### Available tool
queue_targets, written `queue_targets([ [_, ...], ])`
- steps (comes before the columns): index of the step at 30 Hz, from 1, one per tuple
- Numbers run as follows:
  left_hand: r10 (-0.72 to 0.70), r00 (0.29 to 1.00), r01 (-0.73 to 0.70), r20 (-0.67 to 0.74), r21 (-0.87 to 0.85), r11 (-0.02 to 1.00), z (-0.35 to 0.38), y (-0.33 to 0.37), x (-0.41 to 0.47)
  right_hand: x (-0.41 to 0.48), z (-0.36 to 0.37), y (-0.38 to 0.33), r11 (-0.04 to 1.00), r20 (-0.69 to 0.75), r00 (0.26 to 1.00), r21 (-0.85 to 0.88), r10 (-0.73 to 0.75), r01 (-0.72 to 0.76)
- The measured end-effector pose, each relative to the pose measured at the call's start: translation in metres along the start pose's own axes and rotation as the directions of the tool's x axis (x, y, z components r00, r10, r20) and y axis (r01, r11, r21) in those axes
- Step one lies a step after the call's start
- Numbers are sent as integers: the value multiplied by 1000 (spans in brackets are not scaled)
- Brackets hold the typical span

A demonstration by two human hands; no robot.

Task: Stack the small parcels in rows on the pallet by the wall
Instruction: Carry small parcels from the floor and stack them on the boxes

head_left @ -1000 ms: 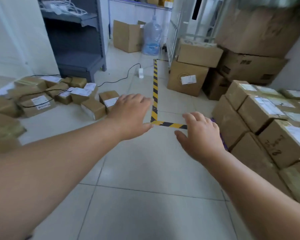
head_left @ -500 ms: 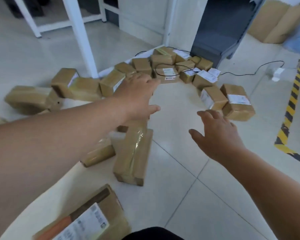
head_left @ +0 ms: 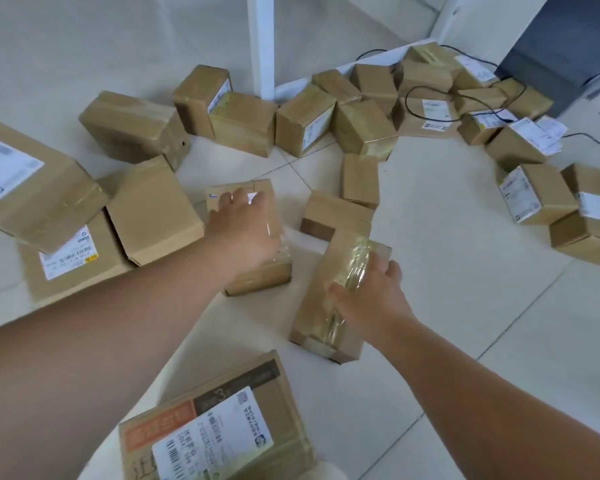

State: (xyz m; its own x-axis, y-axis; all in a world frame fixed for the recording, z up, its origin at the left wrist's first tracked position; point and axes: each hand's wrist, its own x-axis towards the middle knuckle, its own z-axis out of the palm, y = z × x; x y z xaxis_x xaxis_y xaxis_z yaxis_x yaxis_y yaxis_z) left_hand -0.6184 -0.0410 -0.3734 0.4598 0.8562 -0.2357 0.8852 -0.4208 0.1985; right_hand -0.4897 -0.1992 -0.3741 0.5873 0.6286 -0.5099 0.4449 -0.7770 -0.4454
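Note:
Many small brown cardboard parcels lie scattered on the tiled floor. My left hand (head_left: 246, 230) lies palm-down on top of a tape-wrapped parcel (head_left: 258, 280) in the middle, fingers spread over its top. My right hand (head_left: 368, 296) grips a long, tape-wrapped parcel (head_left: 321, 329) lying just to the right, thumb on its top and fingers curled over its right edge. Both parcels sit on the floor. The pallet is out of view.
A parcel with an orange band and a white label (head_left: 215, 427) lies close at the bottom. More parcels (head_left: 305, 123) curve along the back around a white post (head_left: 260, 43). A black cable (head_left: 430, 90) runs over some. A dark cabinet (head_left: 561, 46) stands at top right.
My view has swung left from the stacked boxes down to the scattered parcels. Both hands dropped from mid-air onto two parcels; the right hand closed round the long one.

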Motion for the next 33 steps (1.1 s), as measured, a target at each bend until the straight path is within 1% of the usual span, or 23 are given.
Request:
queue_targets([
  [2,-150,985,154,80,-54,987,14,-11,10,9,12,-6,997,19,997,27,77,-78],
  [4,-251,955,271,158,-124,955,28,-19,16,17,20,-14,992,29,992,9,125,-126],
  [7,-331,908,384,259,-193,903,48,-22,25,26,27,-24,982,54,982,-66,181,-178],
  [10,-391,860,472,329,-218,855,59,-11,32,31,32,-30,969,68,973,-130,218,-208],
  [14,-474,823,544,314,-191,817,67,6,41,35,38,-25,958,83,962,-145,261,-247],
  [17,-520,809,573,274,-175,800,73,12,47,35,37,-13,958,53,965,-147,257,-247],
  [20,-505,839,539,202,-184,822,74,18,42,35,21,4,967,-28,971,-95,236,-238],
  [23,-430,895,446,121,-209,870,73,27,24,32,-5,27,979,-124,972,-14,199,-203],
  [26,-307,951,310,42,-169,936,72,45,-2,23,-35,49,986,-204,965,72,163,-152],
  [28,-226,974,225,16,-170,959,69,65,-15,14,-57,65,985,-266,952,114,153,-126],
  [31,-65,998,61,-19,-178,982,56,112,-31,-3,-95,98,983,-364,920,161,147,-93],
  [33,66,997,-70,-34,-165,984,43,152,-40,-19,-121,124,975,-425,890,206,164,-81],
])
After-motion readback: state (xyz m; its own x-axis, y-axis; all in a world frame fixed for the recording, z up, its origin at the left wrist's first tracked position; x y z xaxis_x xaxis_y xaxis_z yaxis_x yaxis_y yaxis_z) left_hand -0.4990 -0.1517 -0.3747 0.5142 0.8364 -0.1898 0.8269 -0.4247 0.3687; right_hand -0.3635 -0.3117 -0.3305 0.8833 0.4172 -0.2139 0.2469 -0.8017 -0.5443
